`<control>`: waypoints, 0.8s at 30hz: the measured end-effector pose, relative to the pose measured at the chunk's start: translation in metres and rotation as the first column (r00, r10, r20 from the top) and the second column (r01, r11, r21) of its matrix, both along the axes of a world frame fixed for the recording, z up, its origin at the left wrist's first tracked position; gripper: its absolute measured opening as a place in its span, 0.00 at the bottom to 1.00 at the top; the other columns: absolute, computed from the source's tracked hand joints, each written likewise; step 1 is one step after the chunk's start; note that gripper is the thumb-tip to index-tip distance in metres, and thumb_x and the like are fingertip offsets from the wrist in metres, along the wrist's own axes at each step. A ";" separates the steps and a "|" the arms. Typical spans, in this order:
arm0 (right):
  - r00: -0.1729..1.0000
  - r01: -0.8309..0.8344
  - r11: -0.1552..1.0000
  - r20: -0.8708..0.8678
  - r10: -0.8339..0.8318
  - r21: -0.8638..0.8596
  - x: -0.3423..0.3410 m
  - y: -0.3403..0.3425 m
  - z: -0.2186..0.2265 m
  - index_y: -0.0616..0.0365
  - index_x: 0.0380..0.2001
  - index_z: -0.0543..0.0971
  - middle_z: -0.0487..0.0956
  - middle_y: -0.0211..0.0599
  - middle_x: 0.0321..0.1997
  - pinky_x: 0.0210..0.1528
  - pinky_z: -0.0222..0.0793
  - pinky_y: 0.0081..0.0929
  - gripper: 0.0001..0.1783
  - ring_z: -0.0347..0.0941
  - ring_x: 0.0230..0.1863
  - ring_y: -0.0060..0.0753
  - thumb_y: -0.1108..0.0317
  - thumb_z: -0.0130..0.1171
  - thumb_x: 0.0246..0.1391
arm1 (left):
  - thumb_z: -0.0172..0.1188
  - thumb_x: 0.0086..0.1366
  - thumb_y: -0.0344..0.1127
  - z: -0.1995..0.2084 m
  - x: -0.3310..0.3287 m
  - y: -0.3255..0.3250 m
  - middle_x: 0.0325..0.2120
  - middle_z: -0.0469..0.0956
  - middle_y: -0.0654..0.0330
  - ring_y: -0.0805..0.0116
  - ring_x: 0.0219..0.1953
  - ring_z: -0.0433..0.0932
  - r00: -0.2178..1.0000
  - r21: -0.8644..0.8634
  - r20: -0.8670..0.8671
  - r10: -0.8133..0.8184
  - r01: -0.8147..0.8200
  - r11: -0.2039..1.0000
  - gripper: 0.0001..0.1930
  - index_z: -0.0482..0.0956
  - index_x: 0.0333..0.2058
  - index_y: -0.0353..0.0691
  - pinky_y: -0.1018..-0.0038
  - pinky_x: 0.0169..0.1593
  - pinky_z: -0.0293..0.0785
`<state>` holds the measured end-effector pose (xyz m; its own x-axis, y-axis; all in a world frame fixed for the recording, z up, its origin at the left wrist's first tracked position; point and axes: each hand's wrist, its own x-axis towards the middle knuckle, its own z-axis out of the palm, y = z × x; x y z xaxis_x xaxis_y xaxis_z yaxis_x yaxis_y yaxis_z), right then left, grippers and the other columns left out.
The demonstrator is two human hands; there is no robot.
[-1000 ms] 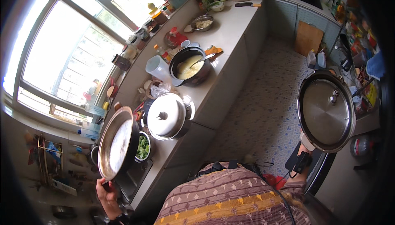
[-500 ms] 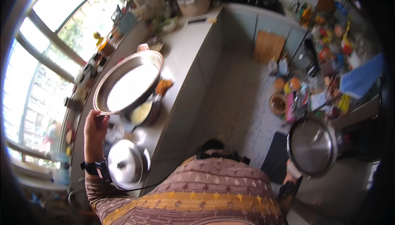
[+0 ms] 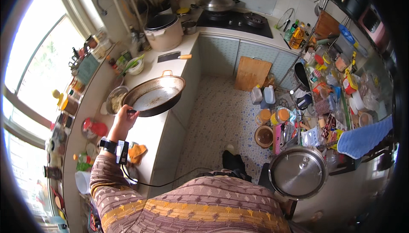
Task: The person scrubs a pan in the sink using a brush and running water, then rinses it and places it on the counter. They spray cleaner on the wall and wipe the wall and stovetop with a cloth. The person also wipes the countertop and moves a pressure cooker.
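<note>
My left hand (image 3: pixel 123 118) is closed on a small side handle of a round, two-handled frying pan (image 3: pixel 156 95), browned inside, tilted above the left counter. Beneath the pan's left side, a bowl of pale food (image 3: pixel 116 101) sits on the counter, partly covered by the pan. Low on my right side hangs a round stainless steel pot (image 3: pixel 298 172), its inside facing up. My right hand (image 3: pixel 280 197) holds it near its lower left rim; most of that hand is hidden.
A cleaver (image 3: pixel 174 57) and rice cooker (image 3: pixel 163 34) stand on the far left counter; a lidded wok (image 3: pixel 217 2) sits on the stove (image 3: pixel 234 23). Crowded shelves (image 3: pixel 336 88) line the right. Bottles (image 3: pixel 267 94) and a brown pot (image 3: pixel 264 136) stand on the floor. A cable hangs from my left wrist.
My view has swung toward the stove. The frying pan in my left hand has moved forward along the counter, away from the pots, and tilts differently. The steel pot stays in my right hand.
</note>
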<state>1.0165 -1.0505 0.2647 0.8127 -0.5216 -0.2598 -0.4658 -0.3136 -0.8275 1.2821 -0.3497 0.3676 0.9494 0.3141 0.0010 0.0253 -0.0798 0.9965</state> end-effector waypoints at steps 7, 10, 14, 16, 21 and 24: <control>0.996 -0.090 0.989 0.010 0.090 0.118 0.138 -0.041 -0.013 0.59 0.52 0.65 0.65 0.37 0.45 0.39 0.48 0.24 0.23 0.56 0.39 0.26 0.67 0.48 0.51 | 0.54 0.57 0.30 0.010 0.040 -0.067 0.14 0.66 0.61 0.72 0.19 0.70 0.970 -0.420 -0.185 0.155 -0.220 0.881 0.08 0.66 0.22 0.39 0.74 0.38 0.77; 0.978 -0.204 0.970 0.066 0.196 0.132 0.219 -0.049 0.001 0.59 0.52 0.65 0.65 0.36 0.43 0.37 0.49 0.23 0.23 0.57 0.37 0.25 0.68 0.48 0.51 | 0.54 0.57 0.31 0.006 0.052 -0.088 0.15 0.69 0.62 0.72 0.20 0.70 0.936 -0.404 -0.213 0.279 -0.345 0.848 0.08 0.67 0.21 0.38 0.74 0.39 0.76; 0.937 -0.343 0.920 0.137 0.322 0.187 0.333 -0.046 0.023 0.59 0.51 0.66 0.66 0.35 0.41 0.34 0.49 0.22 0.22 0.57 0.35 0.23 0.68 0.48 0.50 | 0.55 0.59 0.34 -0.027 0.053 -0.082 0.20 0.71 0.64 0.75 0.25 0.71 0.983 0.279 -0.042 0.180 -0.161 0.947 0.08 0.70 0.25 0.38 0.81 0.39 0.74; 0.923 -0.379 0.884 0.183 0.339 0.272 0.388 -0.036 0.040 0.59 0.50 0.66 0.67 0.34 0.40 0.33 0.50 0.21 0.22 0.58 0.34 0.23 0.68 0.48 0.50 | 0.55 0.60 0.36 -0.046 0.054 -0.065 0.21 0.72 0.64 0.75 0.27 0.73 0.940 -0.316 -0.219 0.263 -0.323 0.892 0.08 0.72 0.26 0.38 0.81 0.39 0.73; 0.890 -0.454 0.735 0.298 0.345 0.504 0.503 0.017 0.083 0.59 0.50 0.67 0.67 0.33 0.38 0.29 0.51 0.19 0.22 0.58 0.31 0.21 0.69 0.48 0.49 | 0.55 0.61 0.40 -0.098 0.048 -0.038 0.27 0.77 0.64 0.72 0.32 0.75 0.917 -0.613 -0.201 0.344 -0.392 0.686 0.09 0.73 0.27 0.42 0.74 0.43 0.73; 0.884 -0.466 0.626 0.355 0.304 0.625 0.578 0.067 0.101 0.59 0.49 0.67 0.68 0.32 0.37 0.27 0.52 0.19 0.21 0.59 0.29 0.20 0.70 0.48 0.49 | 0.54 0.61 0.42 -0.124 0.044 -0.036 0.29 0.77 0.66 0.73 0.32 0.76 0.897 -0.530 -0.207 0.391 -0.439 0.726 0.08 0.73 0.32 0.45 0.75 0.38 0.73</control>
<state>1.5945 -0.9835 0.3656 0.9701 0.1069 -0.2178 -0.2386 0.2566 -0.9366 1.3258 -0.3860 0.2432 0.7137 0.5995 -0.3623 0.0011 0.5163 0.8564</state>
